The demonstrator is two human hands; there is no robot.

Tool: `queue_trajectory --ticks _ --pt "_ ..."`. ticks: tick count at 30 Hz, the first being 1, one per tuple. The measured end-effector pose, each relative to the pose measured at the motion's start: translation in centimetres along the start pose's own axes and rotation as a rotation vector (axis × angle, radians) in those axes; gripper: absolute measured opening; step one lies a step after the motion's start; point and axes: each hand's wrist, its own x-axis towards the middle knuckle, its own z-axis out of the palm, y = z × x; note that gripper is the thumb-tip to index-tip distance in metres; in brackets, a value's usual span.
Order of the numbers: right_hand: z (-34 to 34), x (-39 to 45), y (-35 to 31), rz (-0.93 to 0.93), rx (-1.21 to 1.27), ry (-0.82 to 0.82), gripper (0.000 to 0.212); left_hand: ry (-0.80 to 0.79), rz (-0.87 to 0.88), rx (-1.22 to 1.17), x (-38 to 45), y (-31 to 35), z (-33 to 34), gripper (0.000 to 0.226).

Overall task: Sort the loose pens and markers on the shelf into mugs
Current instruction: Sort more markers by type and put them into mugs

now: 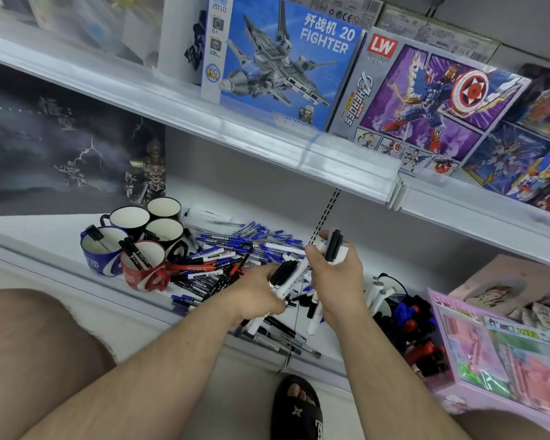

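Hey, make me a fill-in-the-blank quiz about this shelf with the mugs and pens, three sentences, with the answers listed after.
1. Both hands, left hand and right hand, hold white markers with ____ caps.
2. The red ceramic mug stands right beside a ____ ceramic mug.
3. Counting every colour, ____ mugs stand on the white shelf.

Missing words: black; blue; five

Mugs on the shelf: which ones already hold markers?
The blue mug and the red mug, frontmost in the cluster, each hold black-capped markers; the three black mugs behind show only white insides.
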Motion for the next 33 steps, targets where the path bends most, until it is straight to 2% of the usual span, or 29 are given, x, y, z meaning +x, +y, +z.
queue_trajectory --ticks 4,8,13,16,20,23,26,27,29,30,33 --pt "0.8 -0.2 0.1 0.028 0.047 -0.027 0.022 -0.028 -0.006 -0.141 0.1 0.0 0.6 0.044" --pt "1.4 -0.5 0.5 0.071 -0.026 -0.091 0.014 -0.044 -0.004 -0.318 0.2 0.1 1.0 0.024" --pt "0.9 -0.4 0.3 0.325 0.212 -0.025 0.003 0.045 -0.076 -0.647 0.1 0.8 0.9 0.014" --pt "1.2 -0.5 0.2 0.448 0.285 -0.057 0.015 0.033 -0.075 -0.664 0.2 0.7 1.5 0.015" --pt "1.7 -0.4 0.3 0.413 0.183 -0.058 0.031 -0.041 -0.067 -0.639 0.0 0.4 2.4 0.02" --pt "1.6 0.0 0.5 0.38 0.102 -0.043 0.038 -0.079 -0.082 -0.735 -0.3 0.3 3.0 0.014" --pt "1.7 -0.2 0.4 0.366 0.08 -0.03 0.045 -0.09 -0.1 -0.825 -0.5 0.4 3.4 0.017" --pt "1.8 -0.3 0.3 0.363 0.07 -0.033 0.058 -0.089 -0.096 -0.851 -0.5 0.4 3.5 0.023" --pt "2.0 -0.5 0.5 0.365 0.025 -0.021 0.098 -0.075 -0.097 -0.866 -0.1 0.2 3.6 0.035" --pt "1.9 -0.4 0.7 0.357 -0.003 -0.02 0.106 -0.057 -0.09 -0.845 0.0 0.2 3.6 0.036" --pt "1.5 -0.5 0.5 0.337 -0.103 -0.055 0.078 -0.036 -0.056 -0.747 0.0 0.4 3.8 0.033"
